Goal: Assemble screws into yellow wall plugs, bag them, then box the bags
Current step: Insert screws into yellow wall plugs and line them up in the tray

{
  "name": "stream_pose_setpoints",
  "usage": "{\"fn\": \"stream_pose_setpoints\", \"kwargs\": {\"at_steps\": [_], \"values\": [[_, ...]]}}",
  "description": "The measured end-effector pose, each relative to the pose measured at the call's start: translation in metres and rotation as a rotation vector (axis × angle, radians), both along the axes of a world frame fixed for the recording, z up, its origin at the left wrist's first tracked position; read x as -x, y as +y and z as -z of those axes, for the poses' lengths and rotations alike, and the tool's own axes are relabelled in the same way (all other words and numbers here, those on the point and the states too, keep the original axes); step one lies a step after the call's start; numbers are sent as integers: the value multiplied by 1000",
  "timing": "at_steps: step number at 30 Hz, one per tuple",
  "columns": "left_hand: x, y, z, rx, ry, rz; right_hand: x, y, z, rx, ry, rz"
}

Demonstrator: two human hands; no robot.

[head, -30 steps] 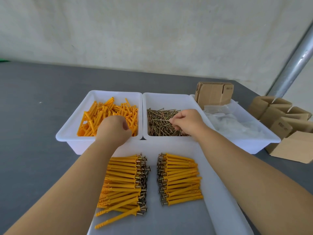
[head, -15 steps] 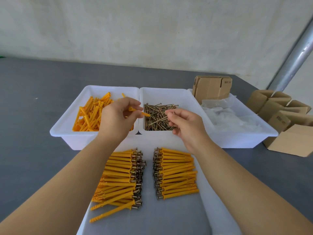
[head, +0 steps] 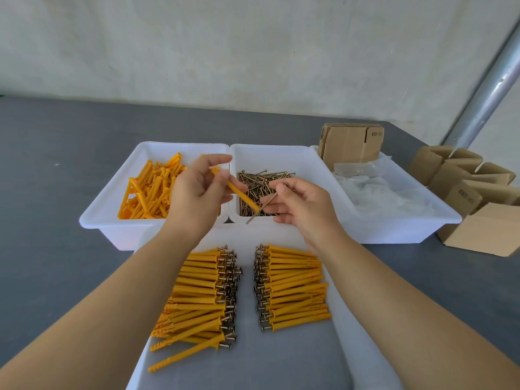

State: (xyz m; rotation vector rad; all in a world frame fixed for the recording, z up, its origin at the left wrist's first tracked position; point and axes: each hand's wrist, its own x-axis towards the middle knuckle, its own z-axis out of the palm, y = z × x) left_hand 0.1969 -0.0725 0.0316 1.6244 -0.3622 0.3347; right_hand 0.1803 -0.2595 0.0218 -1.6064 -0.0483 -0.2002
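Soft, even daylight fills the scene, bright without harsh glare. Shadows are faint: a pale one lies on the grey worktop [head: 56,192] under the white bins beyond the hands [head: 197,190]. Wide-angle distortion bows the worktop's far edge and stretches the forearms near the lower corners. Fingertips look slightly blurred; elsewhere focus is sharp.
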Motion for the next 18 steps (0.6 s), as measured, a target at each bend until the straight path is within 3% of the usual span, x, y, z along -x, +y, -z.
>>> {"fn": "stream_pose_setpoints", "kwargs": {"at_steps": [4, 10, 18], "values": [[-5, 6, -2, -20, -22, -142, -1, 0, 1, -79, 13, 9], [4, 1, 5, -522, 66, 240, -3, -1, 1, -159, -54, 166], [7, 0, 5, -451, 11, 301, 2, 6, -1, -55, -69, 81]]}}
